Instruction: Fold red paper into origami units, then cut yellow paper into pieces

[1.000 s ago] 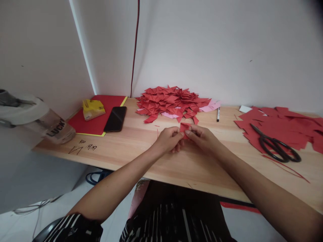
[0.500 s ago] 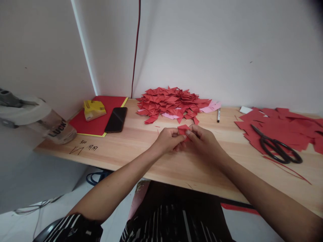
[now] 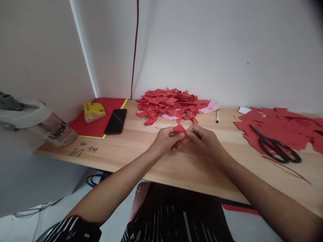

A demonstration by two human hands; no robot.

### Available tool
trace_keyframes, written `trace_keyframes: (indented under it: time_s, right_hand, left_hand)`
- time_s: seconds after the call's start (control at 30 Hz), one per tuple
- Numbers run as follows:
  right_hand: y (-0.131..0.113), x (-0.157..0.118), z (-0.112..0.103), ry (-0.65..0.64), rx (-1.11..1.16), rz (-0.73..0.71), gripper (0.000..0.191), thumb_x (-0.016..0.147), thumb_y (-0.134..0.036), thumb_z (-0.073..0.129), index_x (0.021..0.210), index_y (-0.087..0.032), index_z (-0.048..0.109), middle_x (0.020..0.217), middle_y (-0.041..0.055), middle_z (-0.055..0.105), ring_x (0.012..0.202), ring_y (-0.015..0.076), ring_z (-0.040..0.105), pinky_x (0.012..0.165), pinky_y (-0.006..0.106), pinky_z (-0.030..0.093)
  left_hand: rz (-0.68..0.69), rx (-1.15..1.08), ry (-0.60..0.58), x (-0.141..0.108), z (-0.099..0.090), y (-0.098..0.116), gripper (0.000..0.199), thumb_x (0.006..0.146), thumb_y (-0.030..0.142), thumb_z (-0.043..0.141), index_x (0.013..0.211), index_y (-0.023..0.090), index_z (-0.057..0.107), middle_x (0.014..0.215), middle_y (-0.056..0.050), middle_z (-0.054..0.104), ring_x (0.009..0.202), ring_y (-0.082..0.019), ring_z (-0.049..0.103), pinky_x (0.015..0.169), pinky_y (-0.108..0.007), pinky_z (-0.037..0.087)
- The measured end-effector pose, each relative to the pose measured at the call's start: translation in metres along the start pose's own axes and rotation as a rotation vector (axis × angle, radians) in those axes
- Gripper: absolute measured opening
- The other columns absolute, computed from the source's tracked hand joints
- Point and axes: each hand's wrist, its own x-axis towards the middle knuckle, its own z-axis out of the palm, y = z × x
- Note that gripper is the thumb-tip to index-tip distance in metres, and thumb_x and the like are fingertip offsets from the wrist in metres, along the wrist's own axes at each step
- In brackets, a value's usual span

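Between my hands, above the wooden table (image 3: 121, 154), is a small folded piece of red paper (image 3: 179, 129). My left hand (image 3: 168, 138) pinches it between thumb and fingers from the left. On its right edge the fingertips of my right hand (image 3: 201, 135) are closed. Parts of the paper are hidden by my fingers. Just beyond my hands lies a heap of folded red paper pieces (image 3: 169, 102), with some pink paper (image 3: 210, 107) showing at its edge.
To the right, black-handled scissors (image 3: 276, 148) lie on a spread of flat red paper pieces (image 3: 285, 126). A pen (image 3: 217, 115) stands out near the wall. On the left are a phone (image 3: 116, 121), a yellow packet (image 3: 94, 112), red sheets (image 3: 101, 127) and a clear bottle (image 3: 59, 131).
The red paper has shifted slightly left and turned in my fingers, now showing a more pointed shape. Both hands keep their pinch near the same spot.
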Motion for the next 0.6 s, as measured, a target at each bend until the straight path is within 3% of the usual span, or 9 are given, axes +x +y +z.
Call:
trace_keyframes:
  time_s: [0.2, 0.37, 0.6]
  right_hand:
    - [-0.0045, -0.0031, -0.0011, -0.038, -0.071, -0.011, 0.024, 0.091, -0.034, 0.049, 0.071, -0.02, 0.051, 0.06, -0.0037, 0.052, 0.057, 0.0117, 0.044, 0.056, 0.024, 0.031]
    - [-0.0075, -0.0043, 0.0006, -0.086, -0.058, -0.023, 0.03, 0.094, -0.035, 0.046, 0.068, -0.02, 0.045, 0.06, -0.0042, 0.046, 0.057, 0.0114, 0.041, 0.056, 0.025, 0.03]
    - [-0.0038, -0.0018, 0.0008, -0.109, -0.01, -0.019, 0.031, 0.095, -0.035, 0.045, 0.067, -0.02, 0.048, 0.062, -0.0029, 0.053, 0.06, 0.0115, 0.045, 0.058, 0.025, 0.033]
  left_hand:
    - [0.1, 0.086, 0.096, 0.0009, -0.0008, 0.0014, 0.036, 0.071, 0.047, 0.074, 0.072, 0.014, 0.059, 0.052, 0.007, 0.044, 0.044, -0.004, 0.035, 0.044, -0.019, 0.025]
    - [0.127, 0.105, 0.105, 0.0024, -0.005, -0.0012, 0.037, 0.07, 0.047, 0.074, 0.068, 0.013, 0.061, 0.053, 0.005, 0.046, 0.048, -0.005, 0.037, 0.048, -0.02, 0.026]
    - [0.098, 0.016, 0.153, 0.0002, -0.0033, 0.001, 0.033, 0.069, 0.043, 0.076, 0.067, 0.013, 0.061, 0.05, 0.006, 0.045, 0.045, -0.005, 0.038, 0.046, -0.02, 0.025]
